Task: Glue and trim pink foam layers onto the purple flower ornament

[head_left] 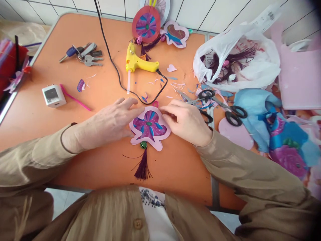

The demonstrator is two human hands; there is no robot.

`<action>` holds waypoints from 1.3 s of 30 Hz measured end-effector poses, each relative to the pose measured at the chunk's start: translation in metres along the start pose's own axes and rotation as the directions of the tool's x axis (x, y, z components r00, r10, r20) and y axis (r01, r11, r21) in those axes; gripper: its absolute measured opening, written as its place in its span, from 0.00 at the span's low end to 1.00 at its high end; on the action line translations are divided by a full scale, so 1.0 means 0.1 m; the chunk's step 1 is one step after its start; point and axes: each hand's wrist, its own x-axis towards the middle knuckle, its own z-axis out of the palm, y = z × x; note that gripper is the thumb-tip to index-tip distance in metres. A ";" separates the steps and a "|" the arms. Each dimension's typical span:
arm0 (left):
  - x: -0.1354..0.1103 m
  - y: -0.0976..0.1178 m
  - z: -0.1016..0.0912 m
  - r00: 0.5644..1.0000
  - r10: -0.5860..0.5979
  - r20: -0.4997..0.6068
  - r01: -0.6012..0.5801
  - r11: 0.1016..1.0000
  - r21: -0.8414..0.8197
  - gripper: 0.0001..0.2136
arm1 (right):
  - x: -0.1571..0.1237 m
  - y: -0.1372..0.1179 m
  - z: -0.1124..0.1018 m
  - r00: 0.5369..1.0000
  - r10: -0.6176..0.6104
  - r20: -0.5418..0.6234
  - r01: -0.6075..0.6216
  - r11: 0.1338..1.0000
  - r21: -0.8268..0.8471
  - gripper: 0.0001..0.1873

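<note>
A pink-bordered flower ornament (148, 124) with a purple and blue printed centre lies on the orange table. A green bell (143, 145) and a dark purple tassel (142, 167) hang from its lower edge. At the ornament's left edge is my left hand (107, 122), fingers apart and stretched over its border. My right hand (185, 119) has its thumb and index finger pinched together at the upper right border. A small pink loop (155, 103) shows at the top, between the hands.
Beyond my hands lies a yellow glue gun (140, 63) with a black cord. Scissors (233, 115) and scraps lie to the right, below a white plastic bag (240, 80). Keys (87, 55) and a white charger (54, 96) are left. Finished-looking ornaments (146, 24) lie near the wall.
</note>
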 end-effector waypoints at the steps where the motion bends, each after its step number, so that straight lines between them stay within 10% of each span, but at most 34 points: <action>1: 0.01 -0.01 0.01 1.000 0.020 -0.004 -0.020 1.000 0.016 0.22 | 0.01 0.01 -0.02 1.000 -0.001 0.002 0.001 1.000 0.010 0.13; 15: 0.06 -0.09 0.16 0.987 0.150 0.061 -0.139 0.979 -0.151 0.35 | 0.02 -0.05 -0.32 0.946 0.096 0.309 -0.065 0.992 -0.109 0.11; 39: 0.08 -0.03 0.21 0.992 0.125 0.021 -0.124 0.991 -0.049 0.31 | 0.02 -0.04 -0.25 0.974 0.111 0.199 -0.097 0.992 -0.077 0.04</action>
